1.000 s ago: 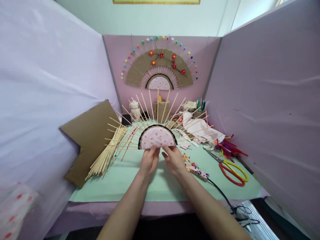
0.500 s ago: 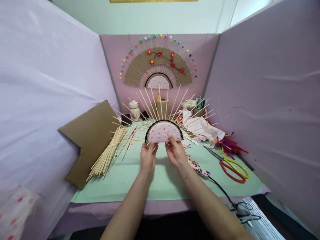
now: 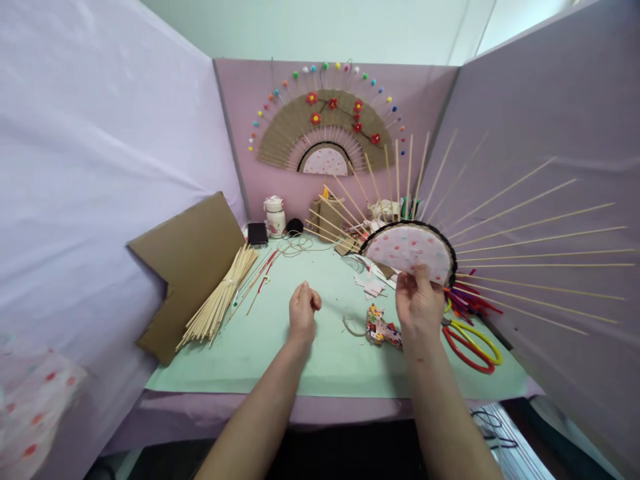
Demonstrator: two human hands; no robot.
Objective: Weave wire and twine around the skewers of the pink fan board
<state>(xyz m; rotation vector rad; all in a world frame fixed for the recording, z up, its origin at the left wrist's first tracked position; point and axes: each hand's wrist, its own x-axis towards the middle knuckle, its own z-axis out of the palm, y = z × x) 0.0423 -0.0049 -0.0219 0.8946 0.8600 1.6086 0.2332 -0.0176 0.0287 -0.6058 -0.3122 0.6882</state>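
Note:
A stick fan (image 3: 395, 245) is in my right hand (image 3: 420, 303), gripped by the lower edge of its half-round base. That base is covered in white cloth with pink dots and edged by a black braid, and thin wooden sticks spread out from it. The fan is held up over the right side of the table, slightly tilted. My left hand (image 3: 303, 312) is above the middle of the table, apart from the fan, its fingers curled in with nothing visible in them. A flower-patterned glue gun (image 3: 381, 328) lies beside my right wrist, which partly hides it.
A finished fan (image 3: 330, 120) with red flowers and pompoms hangs on the back panel. At left are a bundle of sticks (image 3: 220, 293) and brown cardboard (image 3: 187, 267). Scissors (image 3: 473, 343) and pipe cleaners (image 3: 473, 303) lie at right. A white bottle (image 3: 275, 217) stands behind.
My left hand has let go of the fan. My right hand has carried the fan to the right, away from the middle, and it now tilts slightly.

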